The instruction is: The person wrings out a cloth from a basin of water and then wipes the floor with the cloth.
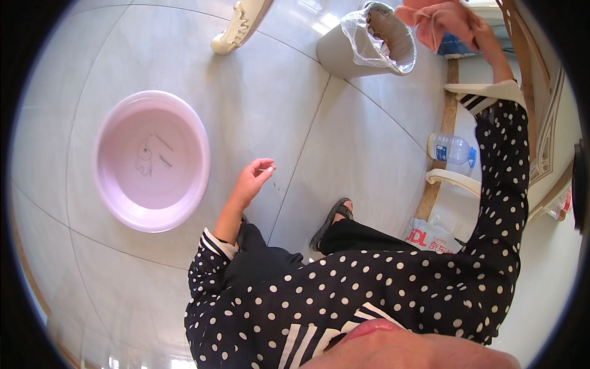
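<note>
At the upper right, my right hand (484, 37) is stretched out and grips a bunched pink cloth (433, 23) with a thin loop hanging on it. Nothing shows in my left hand (252, 182), which hovers over the floor with its fingers curved and the thumb apart. Left of that hand, apart from it, stands a round pink plastic basin (152, 210) with a printed elephant on its bottom. Whether clear water lies in the basin, I cannot tell.
A grey bin (336, 55) with a clear liner and litter stands below the cloth. Along the right are pale furniture legs (454, 180), a large plastic bottle (454, 150) and a printed plastic bag (431, 237). One cream curved furniture leg (237, 27) stands at the top.
</note>
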`<state>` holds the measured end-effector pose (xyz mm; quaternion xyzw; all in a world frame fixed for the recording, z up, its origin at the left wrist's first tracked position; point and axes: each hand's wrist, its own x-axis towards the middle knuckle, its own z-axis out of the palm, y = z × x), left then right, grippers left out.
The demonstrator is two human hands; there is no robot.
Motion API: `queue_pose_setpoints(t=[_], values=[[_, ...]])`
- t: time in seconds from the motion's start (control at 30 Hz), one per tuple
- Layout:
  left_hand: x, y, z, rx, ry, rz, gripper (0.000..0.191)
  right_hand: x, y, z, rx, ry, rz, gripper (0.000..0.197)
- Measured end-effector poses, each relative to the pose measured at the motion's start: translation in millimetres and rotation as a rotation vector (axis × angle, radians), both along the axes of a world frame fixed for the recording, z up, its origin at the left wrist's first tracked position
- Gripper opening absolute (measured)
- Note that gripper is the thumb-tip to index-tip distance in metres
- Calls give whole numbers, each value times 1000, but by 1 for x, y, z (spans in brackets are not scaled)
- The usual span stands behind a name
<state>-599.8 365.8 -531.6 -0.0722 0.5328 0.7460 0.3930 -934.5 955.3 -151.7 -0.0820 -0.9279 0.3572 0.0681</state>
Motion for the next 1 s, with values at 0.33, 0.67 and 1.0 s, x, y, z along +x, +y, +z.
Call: queue_pose_setpoints(t=[0.33,0.67,1.0], values=[[-36,17,18,-4,227,-63,32,28,-40,6,412,2,-96,49],[-125,63,62,-34,589,-118,35,71,-70,57,295,166,-196,51],[-171,141,163,51,1219,303,66,168,-236,25,-176,-195,-262,38]])
